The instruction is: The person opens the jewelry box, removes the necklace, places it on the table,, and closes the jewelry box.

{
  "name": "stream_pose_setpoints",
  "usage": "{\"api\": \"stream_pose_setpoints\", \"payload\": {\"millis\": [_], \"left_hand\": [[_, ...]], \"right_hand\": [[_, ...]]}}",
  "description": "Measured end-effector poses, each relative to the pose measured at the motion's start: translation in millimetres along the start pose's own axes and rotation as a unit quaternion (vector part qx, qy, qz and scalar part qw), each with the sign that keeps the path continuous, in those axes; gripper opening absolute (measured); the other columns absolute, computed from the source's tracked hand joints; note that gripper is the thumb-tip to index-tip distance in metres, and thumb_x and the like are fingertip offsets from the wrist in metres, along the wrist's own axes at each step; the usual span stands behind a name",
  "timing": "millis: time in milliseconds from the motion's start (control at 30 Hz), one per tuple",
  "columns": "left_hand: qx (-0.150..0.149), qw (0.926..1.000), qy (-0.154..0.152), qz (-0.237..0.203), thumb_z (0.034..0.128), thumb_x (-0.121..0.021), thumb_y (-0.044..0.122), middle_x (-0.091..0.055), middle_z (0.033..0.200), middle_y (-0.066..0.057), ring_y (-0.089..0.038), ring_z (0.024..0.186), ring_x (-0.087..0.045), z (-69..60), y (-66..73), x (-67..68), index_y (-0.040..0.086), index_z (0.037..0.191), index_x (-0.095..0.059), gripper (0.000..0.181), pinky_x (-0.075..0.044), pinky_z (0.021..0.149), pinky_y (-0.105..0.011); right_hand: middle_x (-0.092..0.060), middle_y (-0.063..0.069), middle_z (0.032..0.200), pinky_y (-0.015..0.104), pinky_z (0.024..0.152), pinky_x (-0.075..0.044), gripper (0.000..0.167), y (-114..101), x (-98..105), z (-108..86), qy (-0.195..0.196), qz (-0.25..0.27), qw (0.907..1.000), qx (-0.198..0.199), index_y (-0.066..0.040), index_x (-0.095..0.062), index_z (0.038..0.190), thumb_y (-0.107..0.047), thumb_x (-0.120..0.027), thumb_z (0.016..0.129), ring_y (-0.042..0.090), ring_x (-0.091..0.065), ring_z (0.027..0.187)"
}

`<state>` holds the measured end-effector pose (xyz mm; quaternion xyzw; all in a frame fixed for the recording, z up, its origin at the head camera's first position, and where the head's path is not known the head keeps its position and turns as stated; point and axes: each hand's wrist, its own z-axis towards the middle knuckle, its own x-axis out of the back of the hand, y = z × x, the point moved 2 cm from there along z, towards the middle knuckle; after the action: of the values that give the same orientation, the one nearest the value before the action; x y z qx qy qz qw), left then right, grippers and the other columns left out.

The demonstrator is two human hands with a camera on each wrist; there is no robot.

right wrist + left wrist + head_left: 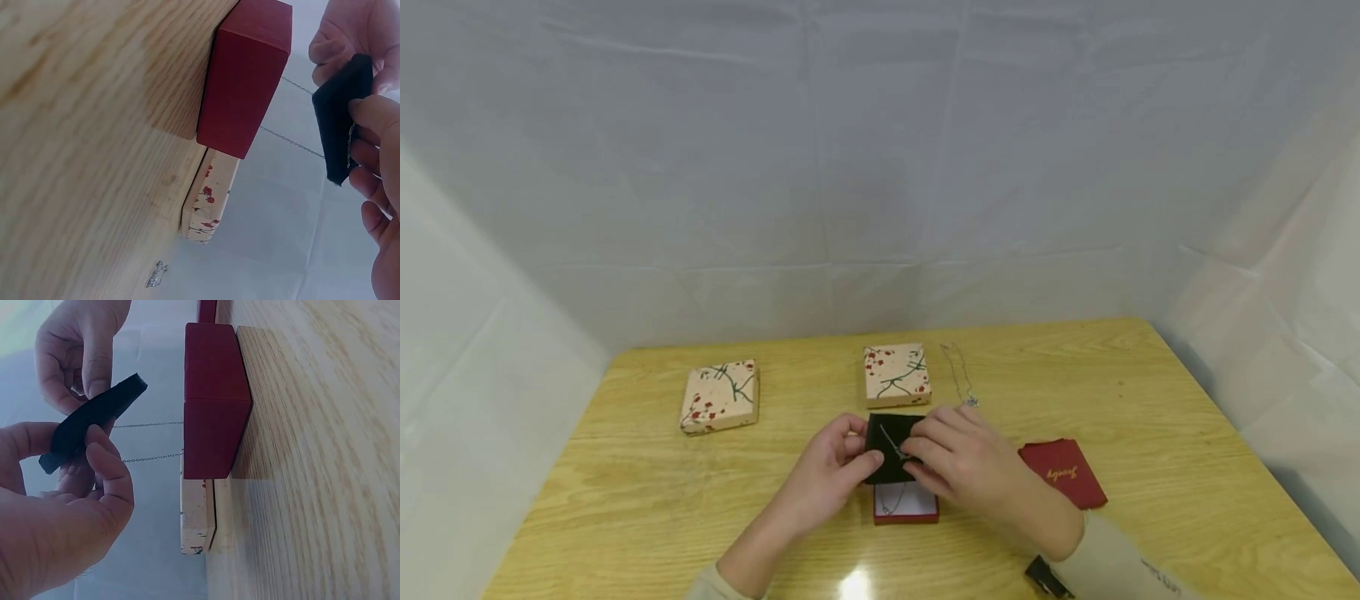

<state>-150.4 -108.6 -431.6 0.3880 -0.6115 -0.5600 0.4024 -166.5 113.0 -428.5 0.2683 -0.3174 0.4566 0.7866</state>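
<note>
Between both hands is a black foam pad (883, 467) with a silver necklace (891, 442) lying across its face. My left hand (831, 471) pinches the pad's left edge between thumb and fingers. At the pad's right side my right hand (958, 458) grips it, its fingertips at the chain. Below the pad an open red box (906, 518) with a white inside stands on the table. In the left wrist view, two strands of chain (150, 457) run from the pad to the red box (215, 400). The right wrist view shows the pad (340, 119) tilted above the box.
Two cream boxes with a floral branch print, one at the left (718, 398) and one behind the hands (897, 375), stand on the wooden table (625, 500). A second necklace (958, 375) lies at the back. Dark red jewelry pouches (1063, 473) lie right of the right hand.
</note>
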Motion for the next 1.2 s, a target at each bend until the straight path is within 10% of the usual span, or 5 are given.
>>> {"api": "stream_pose_setpoints", "payload": {"millis": [1200], "left_hand": [[-0.023, 0.9931, 0.022, 0.112, 0.1043, -0.064, 0.011, -0.075, 0.12, -0.02, -0.034, 0.099, -0.073, -1.5, -6.1, -6.3, 0.001, 0.124, -0.058, 0.023, -0.064, 0.078, -0.042]], "right_hand": [[-0.073, -0.004, 0.103, 0.03, 0.074, -0.052, 0.021, 5, 10, 8.6, -0.004, 0.075, 0.9951, -0.064, -0.013, -0.076, 0.11, -0.01, -0.082, 0.09, 0.014, -0.064, 0.091]]}}
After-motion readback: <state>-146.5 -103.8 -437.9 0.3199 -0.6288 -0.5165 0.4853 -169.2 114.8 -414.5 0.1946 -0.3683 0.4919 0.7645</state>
